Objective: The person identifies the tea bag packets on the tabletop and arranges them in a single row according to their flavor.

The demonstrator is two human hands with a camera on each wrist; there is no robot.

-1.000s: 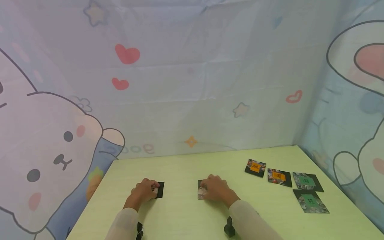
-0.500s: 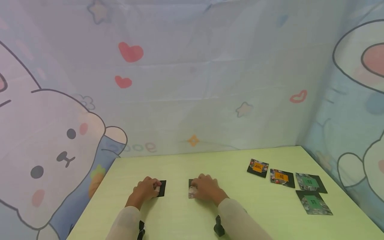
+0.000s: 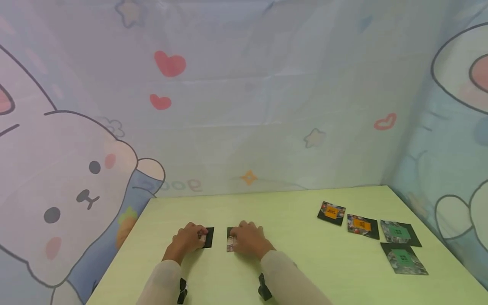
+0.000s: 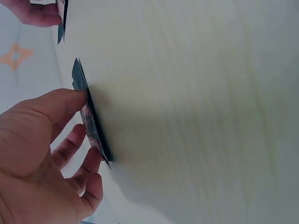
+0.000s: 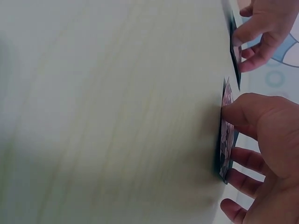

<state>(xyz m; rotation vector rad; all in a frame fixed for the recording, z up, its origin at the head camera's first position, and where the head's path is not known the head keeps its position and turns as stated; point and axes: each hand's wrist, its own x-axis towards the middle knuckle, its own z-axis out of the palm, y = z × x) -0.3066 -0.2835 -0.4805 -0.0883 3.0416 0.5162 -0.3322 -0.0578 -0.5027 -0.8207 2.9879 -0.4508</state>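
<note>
My left hand (image 3: pixel 187 240) grips a small flat square packet (image 3: pixel 209 238) with a black end and a pale printed part, low at the table's middle. In the left wrist view the thumb and fingers hold that packet (image 4: pixel 92 126) by its edges, just at the tabletop. Facing it, my right hand (image 3: pixel 249 241) holds a similar packet (image 3: pixel 230 243), mostly covered by the fingers. A printed, greyish-pink face of this packet (image 5: pixel 227 135) shows in the right wrist view. A narrow gap separates the two packets.
On the table's right side lie two packets with orange labels, one farther back (image 3: pixel 331 212) and one nearer (image 3: pixel 362 225). Beside them are two green-labelled packets, one behind (image 3: pixel 399 232) and one in front (image 3: pixel 404 258). A cartoon-printed cloth (image 3: pixel 267 106) hangs behind the table (image 3: pixel 305 271).
The right hand has slid leftward with its packet, narrowing the gap to the left one. My left hand keeps its hold almost in place. The head view has shifted slightly.
</note>
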